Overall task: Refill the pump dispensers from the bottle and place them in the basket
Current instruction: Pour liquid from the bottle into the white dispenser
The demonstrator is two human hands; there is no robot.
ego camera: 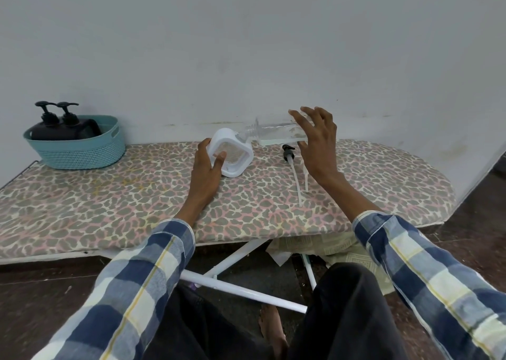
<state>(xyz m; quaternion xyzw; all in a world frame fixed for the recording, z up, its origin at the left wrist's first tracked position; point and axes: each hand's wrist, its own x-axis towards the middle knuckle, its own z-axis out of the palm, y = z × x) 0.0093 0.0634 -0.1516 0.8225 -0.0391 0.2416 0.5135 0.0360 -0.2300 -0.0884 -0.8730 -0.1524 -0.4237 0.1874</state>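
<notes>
1. Pump dispenser (232,152), white and uncapped, tilted at counter (109,203) centre, gripped by left hand (206,168).
2. Clear bottle (273,133) held horizontal by right hand (317,143), neck at dispenser opening.
3. Loose pump heads (289,152) lie just right.
4. Teal basket (79,151), far left, contains two black dispensers (63,129).

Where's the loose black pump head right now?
The black pump head lies on the ironing board, centre-right in the head view, under the clear bottle, beside the right hand.
</notes>
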